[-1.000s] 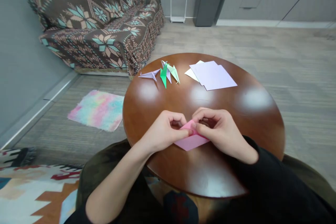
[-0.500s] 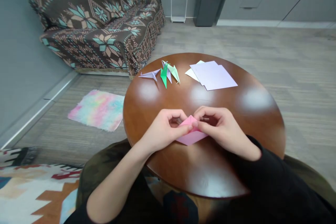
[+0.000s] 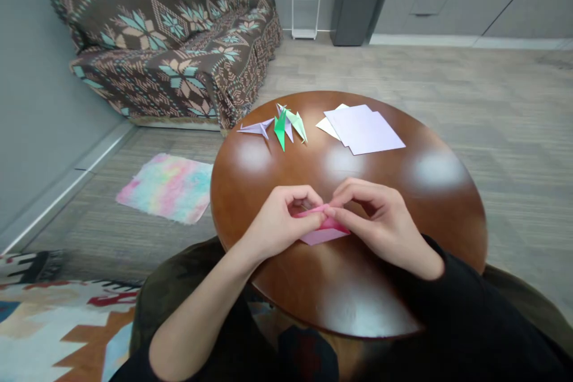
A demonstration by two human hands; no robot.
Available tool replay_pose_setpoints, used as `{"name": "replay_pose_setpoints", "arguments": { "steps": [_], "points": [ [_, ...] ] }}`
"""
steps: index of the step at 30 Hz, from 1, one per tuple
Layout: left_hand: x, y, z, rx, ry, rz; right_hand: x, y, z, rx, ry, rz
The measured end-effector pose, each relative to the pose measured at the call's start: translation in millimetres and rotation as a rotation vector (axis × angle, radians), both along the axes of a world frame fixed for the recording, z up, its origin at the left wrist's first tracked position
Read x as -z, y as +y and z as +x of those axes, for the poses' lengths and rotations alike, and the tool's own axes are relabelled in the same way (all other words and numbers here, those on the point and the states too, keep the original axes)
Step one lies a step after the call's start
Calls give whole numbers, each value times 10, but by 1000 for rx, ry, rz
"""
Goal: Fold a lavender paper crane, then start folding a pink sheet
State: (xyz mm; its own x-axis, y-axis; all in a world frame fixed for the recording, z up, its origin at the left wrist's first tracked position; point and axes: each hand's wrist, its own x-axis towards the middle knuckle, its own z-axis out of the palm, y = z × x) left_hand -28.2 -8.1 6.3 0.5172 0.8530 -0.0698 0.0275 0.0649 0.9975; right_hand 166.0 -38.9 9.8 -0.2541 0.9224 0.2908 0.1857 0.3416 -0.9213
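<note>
A partly folded sheet of pink origami paper [image 3: 326, 235] is between my hands, just above the near half of the round brown table [image 3: 250, 203]. My left hand [image 3: 286, 218] pinches its left side, thumb in front and index finger behind. At the top fold, my right hand [image 3: 376, 218] grips the paper between thumb and fingertips. The fingers of both hands nearly meet there and cover part of the folds.
Several folded paper cranes, among them a green crane [image 3: 280, 129] and a purple crane [image 3: 257, 128], lie at the table's far left. Purple paper sheets [image 3: 367, 128] overlap a pale yellow sheet [image 3: 328, 126] at the far right. A patterned sofa [image 3: 179, 48] stands beyond.
The pink paper's top point has tipped down, and its upper edge looks flatter. My right hand has shifted slightly, its fingertips closing on the paper; my left hand keeps its pinch.
</note>
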Motion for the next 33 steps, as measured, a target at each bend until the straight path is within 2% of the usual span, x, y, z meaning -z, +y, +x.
{"name": "replay_pose_setpoints", "arguments": {
  "steps": [8,16,19,21,24,27,30,33],
  "points": [
    [19,-1,-20,72,77,19,-14,-10,-15,58,-5,123],
    [7,20,-46,188,191,62,-29,2,14,56,12,152],
    [-20,17,-56,187,144,48,-37,1,17,73,4,162],
    [-21,13,-59,156,3,7,-35,9,17,135,25,157],
    [16,11,-37,100,-182,-61,-4,39,23,285,128,78],
    [63,17,9,-27,-96,-103,56,73,38,359,233,-71],
    [79,20,36,-132,-64,-97,103,91,58,276,317,-178],
    [70,19,29,-133,-46,-66,105,91,71,202,336,-219]
  ]
}}
